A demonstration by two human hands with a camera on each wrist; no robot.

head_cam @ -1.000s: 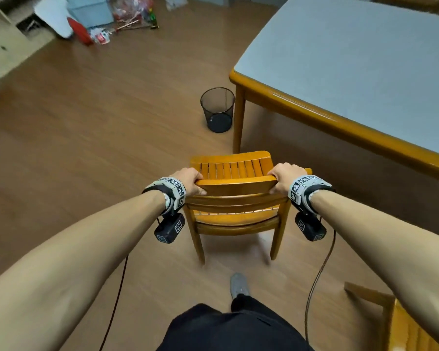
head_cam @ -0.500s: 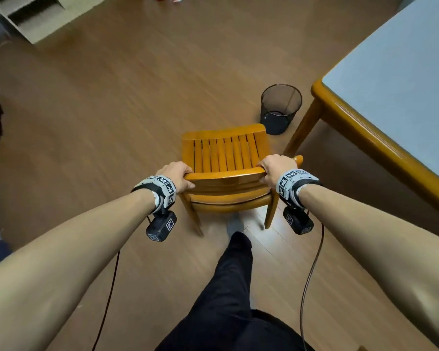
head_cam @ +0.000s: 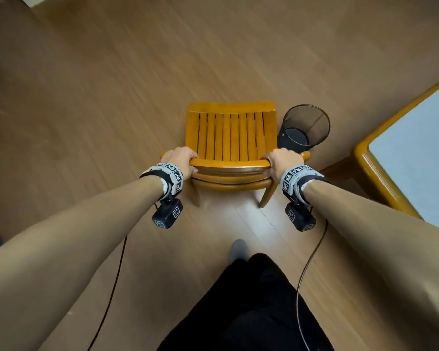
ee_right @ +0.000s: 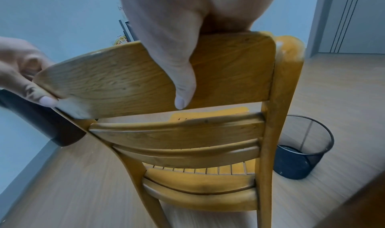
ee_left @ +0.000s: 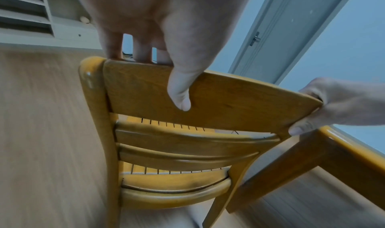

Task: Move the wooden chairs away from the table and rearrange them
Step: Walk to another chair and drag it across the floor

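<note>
A wooden chair (head_cam: 230, 133) with a slatted seat stands on the floor in front of me, seen from behind. My left hand (head_cam: 180, 159) grips the left end of its top back rail (ee_left: 218, 100), thumb on the rear face and fingers over the top. My right hand (head_cam: 280, 160) grips the right end of the same rail (ee_right: 129, 78) the same way. Each wrist view shows the other hand at the far end of the rail. The table (head_cam: 380, 173) with a grey top and a wooden rim is at the right edge, apart from the chair.
A black mesh wastebasket (head_cam: 303, 129) stands just right of the chair seat, also in the right wrist view (ee_right: 302, 151). Bare wooden floor stretches ahead and to the left. My leg and shoe (head_cam: 238, 249) are behind the chair. A door (ee_left: 277, 34) lies beyond.
The chair has swung left, away from the table, with both hands still on its back rail. The wastebasket, earlier beyond the chair, is now beside its right side.
</note>
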